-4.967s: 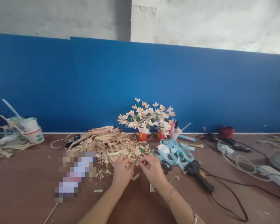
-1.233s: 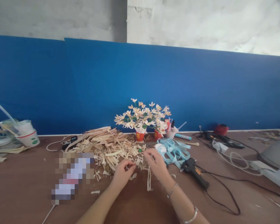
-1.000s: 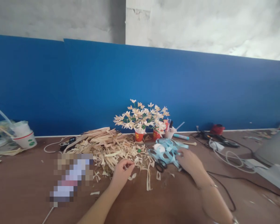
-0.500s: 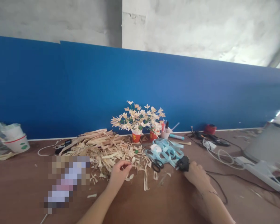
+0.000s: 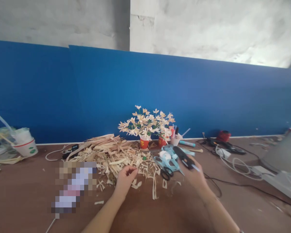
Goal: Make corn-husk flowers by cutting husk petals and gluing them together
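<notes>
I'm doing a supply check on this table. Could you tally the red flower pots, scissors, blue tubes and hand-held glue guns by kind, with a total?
Red pots: 2
Scissors: 1
Blue tube: 1
Glue gun, in the right hand: 1
Total: 5

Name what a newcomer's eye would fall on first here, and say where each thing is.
Probably the cream-coloured flowers, standing in red-and-white cups at the back of the table, against the broad blue panel. Next, the black glue gun in the right hand, by the tangled light-blue ribbon. Then the heap of pale strips, with the left hand at its front edge.
</notes>
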Action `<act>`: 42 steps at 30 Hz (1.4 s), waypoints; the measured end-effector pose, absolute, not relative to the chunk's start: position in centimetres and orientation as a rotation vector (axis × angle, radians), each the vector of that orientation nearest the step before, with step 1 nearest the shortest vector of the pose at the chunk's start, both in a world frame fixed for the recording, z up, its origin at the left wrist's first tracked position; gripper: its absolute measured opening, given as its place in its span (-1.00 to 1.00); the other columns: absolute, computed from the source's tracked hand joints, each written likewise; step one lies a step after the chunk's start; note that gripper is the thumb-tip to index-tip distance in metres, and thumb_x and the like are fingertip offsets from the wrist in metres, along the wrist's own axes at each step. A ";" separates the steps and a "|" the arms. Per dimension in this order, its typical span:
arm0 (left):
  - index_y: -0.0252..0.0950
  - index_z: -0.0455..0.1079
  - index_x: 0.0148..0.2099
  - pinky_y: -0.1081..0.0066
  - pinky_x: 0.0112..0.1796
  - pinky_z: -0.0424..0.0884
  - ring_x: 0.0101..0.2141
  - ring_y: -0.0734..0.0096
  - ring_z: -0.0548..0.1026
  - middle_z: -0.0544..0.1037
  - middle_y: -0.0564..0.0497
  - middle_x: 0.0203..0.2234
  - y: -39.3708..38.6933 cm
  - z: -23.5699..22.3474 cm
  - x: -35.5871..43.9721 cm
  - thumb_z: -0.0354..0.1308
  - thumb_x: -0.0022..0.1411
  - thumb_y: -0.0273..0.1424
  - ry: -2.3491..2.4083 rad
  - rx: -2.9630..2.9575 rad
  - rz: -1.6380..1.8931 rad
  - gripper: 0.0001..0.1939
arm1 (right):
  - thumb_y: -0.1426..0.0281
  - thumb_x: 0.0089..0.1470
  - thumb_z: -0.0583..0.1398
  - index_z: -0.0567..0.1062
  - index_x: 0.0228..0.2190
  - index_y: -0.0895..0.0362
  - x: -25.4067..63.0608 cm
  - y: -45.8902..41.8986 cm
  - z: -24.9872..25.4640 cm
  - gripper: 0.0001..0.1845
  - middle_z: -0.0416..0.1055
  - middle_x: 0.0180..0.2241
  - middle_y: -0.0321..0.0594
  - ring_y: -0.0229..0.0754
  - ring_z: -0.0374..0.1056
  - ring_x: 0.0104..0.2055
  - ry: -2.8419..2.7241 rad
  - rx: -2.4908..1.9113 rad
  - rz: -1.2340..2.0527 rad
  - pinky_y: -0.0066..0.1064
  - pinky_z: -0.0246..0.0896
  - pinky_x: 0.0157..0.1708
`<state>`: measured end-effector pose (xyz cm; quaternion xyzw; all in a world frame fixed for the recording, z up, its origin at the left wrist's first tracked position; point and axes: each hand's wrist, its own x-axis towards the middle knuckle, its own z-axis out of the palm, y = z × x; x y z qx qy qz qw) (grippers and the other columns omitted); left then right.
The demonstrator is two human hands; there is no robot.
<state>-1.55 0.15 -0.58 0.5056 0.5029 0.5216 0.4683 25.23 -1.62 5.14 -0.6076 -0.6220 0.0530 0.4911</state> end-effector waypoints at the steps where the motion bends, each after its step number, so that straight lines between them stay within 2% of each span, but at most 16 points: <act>1: -0.36 0.41 -0.44 0.51 -0.55 0.19 -0.62 0.52 0.28 0.37 0.11 -0.67 0.3 -0.8 -1.6 0.21 -0.11 -0.17 1.220 1.214 1.292 -0.69 | 0.27 -0.02 0.09 0.31 -0.47 0.13 23.6 -1.4 5.3 -0.83 0.27 -0.58 -0.31 -0.24 0.20 -0.52 -1.578 -1.396 0.195 -0.44 0.14 -0.49; 4: -0.37 0.39 -0.44 0.53 -0.56 0.19 -0.62 0.54 0.28 0.39 0.10 -0.66 0.5 -0.9 -1.8 0.23 -0.11 -0.16 1.178 1.147 1.325 -0.66 | 0.34 -0.01 0.11 0.29 -0.52 0.11 19.0 -0.9 5.5 -0.87 0.22 -0.58 -0.34 -0.28 0.15 -0.53 -1.819 -1.193 0.339 -0.47 0.10 -0.51; 10: -0.34 0.38 -0.49 0.54 -0.60 0.19 -0.65 0.55 0.27 0.35 0.15 -0.70 0.0 0.4 -2.0 0.23 -0.13 -0.12 1.198 1.114 1.321 -0.65 | 0.46 -0.02 0.09 0.29 -0.49 0.11 15.1 -1.3 4.2 -0.95 0.27 -0.45 -0.25 -0.21 0.23 -0.39 -1.925 -0.930 0.411 -0.41 0.17 -0.37; 18: -0.35 0.42 -0.43 0.50 -0.53 0.26 -0.59 0.49 0.33 0.42 0.11 -0.65 0.2 0.2 -2.1 0.24 -0.14 -0.15 1.222 1.131 1.361 -0.66 | 0.53 -0.10 0.11 0.31 -0.44 0.09 15.5 -1.7 2.7 -0.88 0.29 -0.38 -0.19 -0.14 0.26 -0.31 -1.955 -0.929 0.389 -0.36 0.21 -0.29; 26: -0.35 0.42 -0.45 0.50 -0.51 0.24 -0.58 0.49 0.33 0.42 0.10 -0.65 0.4 -0.1 -2.1 0.23 -0.10 -0.17 1.242 1.184 1.359 -0.69 | 0.58 -0.18 0.10 0.28 -0.46 0.09 15.2 -1.2 2.2 -0.81 0.28 -0.40 -0.23 -0.17 0.25 -0.35 -1.989 -0.973 0.368 -0.40 0.18 -0.34; 35: -0.36 0.42 -0.45 0.51 -0.54 0.21 -0.61 0.51 0.31 0.41 0.11 -0.66 0.3 -0.1 -2.1 0.24 -0.14 -0.13 1.229 1.167 1.357 -0.65 | 0.63 -0.21 0.09 0.24 -0.46 0.09 15.1 -1.3 2.1 -0.77 0.25 -0.38 -0.24 -0.18 0.23 -0.32 -2.025 -0.990 0.343 -0.41 0.17 -0.31; 42: -0.37 0.41 -0.45 0.54 -0.56 0.17 -0.61 0.54 0.28 0.39 0.11 -0.66 0.1 0.1 -2.0 0.23 -0.10 -0.17 1.212 1.143 1.338 -0.68 | 0.62 -0.21 0.09 0.26 -0.45 0.10 15.1 -1.1 1.8 -0.77 0.25 -0.39 -0.23 -0.18 0.22 -0.34 -2.033 -0.983 0.332 -0.41 0.16 -0.33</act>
